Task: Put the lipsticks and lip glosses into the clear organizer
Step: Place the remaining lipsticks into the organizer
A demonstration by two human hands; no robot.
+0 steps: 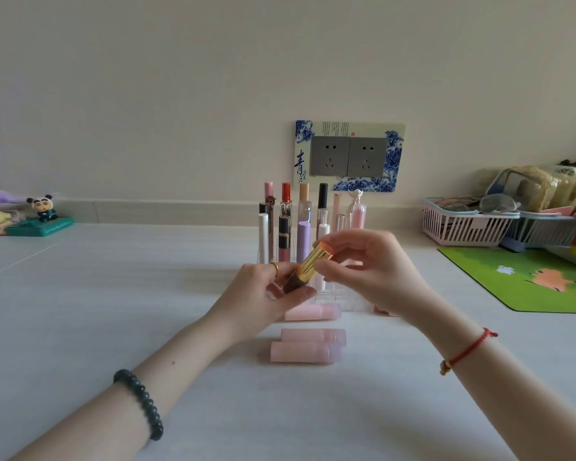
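dark bead bracelet (139, 404) round the left wrist at 7 o'clock, red cord (469, 351) round the right wrist at 4 o'clock. at centre, left hand (263, 296) curled round the dark base of a lipstick (311, 262), ring on one finger. right hand (374, 266) pinching the gold upper end from the 2 o'clock side, thumb and fingertips closed on it. lipstick tilted, gold end up toward 1 o'clock, held between both hands above the table (113, 294), just in front of the organizer (338, 300). upright tubes (285, 236) in the organizer's back rows, at 12 o'clock from the hands. three pink tubes (308, 352) lying flat on the table at 6 o'clock from the hands. pink basket (459, 227) at 3 o'clock, green mat (529, 281) just in front of it. socket plate (350, 156) on the wall at 12 o'clock.
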